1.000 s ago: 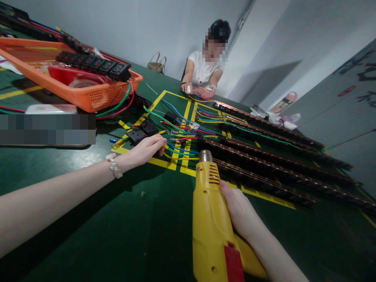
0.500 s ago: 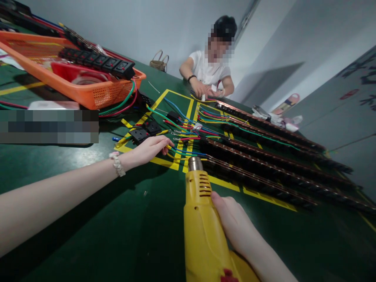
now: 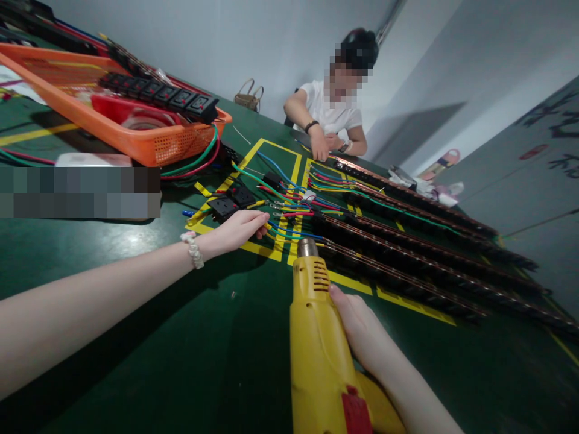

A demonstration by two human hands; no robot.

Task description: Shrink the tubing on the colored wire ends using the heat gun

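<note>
My right hand (image 3: 357, 316) is wrapped round a yellow heat gun (image 3: 319, 337), whose metal nozzle (image 3: 307, 248) points away from me. Just beyond the nozzle run blue, green and yellow wires (image 3: 289, 234) that come from the nearest long black socket strip (image 3: 398, 274). My left hand (image 3: 242, 231) is closed on the free ends of these wires; its fingertips partly hide them. Beside that hand lie black socket modules (image 3: 223, 208) with wires attached. Other wires with metal ring terminals (image 3: 277, 211) lie just past the fingers.
An orange basket (image 3: 136, 141) with a socket strip and a red container stands at left, behind a blurred-out object (image 3: 81, 193). Several long strips cover the right side. Across the green table (image 3: 190, 361) a co-worker (image 3: 328, 114) handles another strip. A bag (image 3: 248, 96) lies behind.
The view has shifted slightly, so the near things appear a little further right. Both hands keep their holds. The co-worker's hands have moved closer to the end of the far strip.
</note>
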